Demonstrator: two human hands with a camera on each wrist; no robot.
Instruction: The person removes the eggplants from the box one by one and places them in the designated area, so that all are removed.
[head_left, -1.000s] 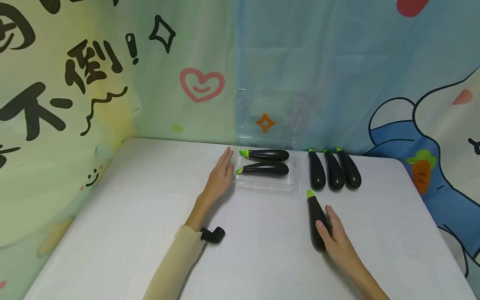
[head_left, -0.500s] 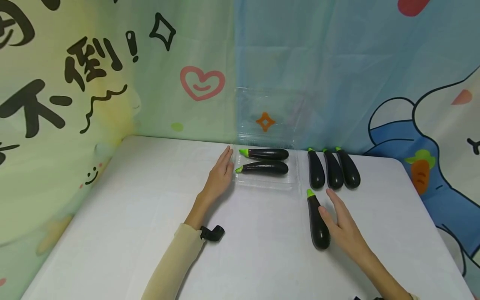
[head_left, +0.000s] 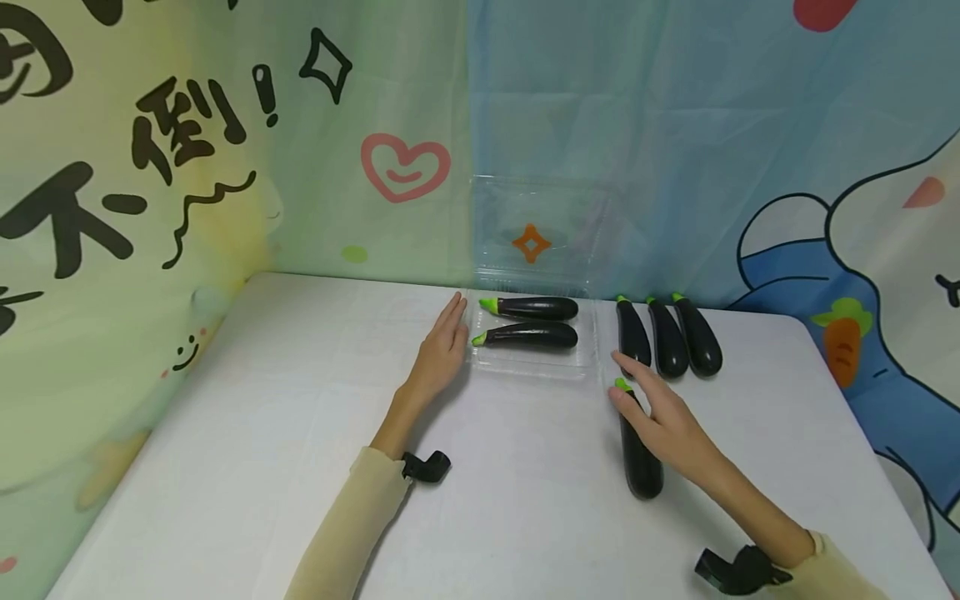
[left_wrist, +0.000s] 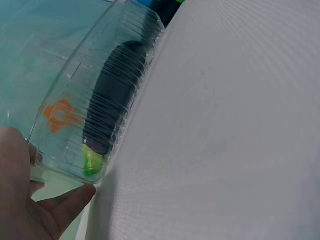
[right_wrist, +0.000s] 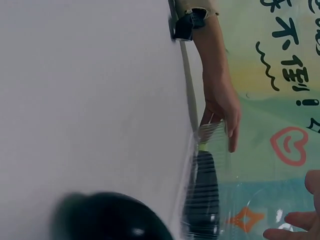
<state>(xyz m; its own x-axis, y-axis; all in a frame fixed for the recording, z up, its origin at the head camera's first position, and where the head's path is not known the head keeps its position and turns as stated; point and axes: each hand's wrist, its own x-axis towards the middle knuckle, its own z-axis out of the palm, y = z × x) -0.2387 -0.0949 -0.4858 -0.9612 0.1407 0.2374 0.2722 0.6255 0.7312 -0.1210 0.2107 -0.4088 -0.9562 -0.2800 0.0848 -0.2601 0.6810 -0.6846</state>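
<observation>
Head view: right hand (head_left: 663,417), fingers straight, rests over the lone eggplant (head_left: 639,454) at 5 o'clock of the clear tray (head_left: 534,367). Left hand (head_left: 442,354), fingers flat and relaxed, touches the tray's 9 o'clock edge; tray holds two eggplants (head_left: 532,322).

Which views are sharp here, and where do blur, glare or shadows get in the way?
Head view: even soft light, sharp, faint shadows under both hands. Left wrist view: the clear tray ribs smear the eggplant behind them. Right wrist view: sideways, with a dark out-of-focus eggplant filling the near bottom edge.
</observation>
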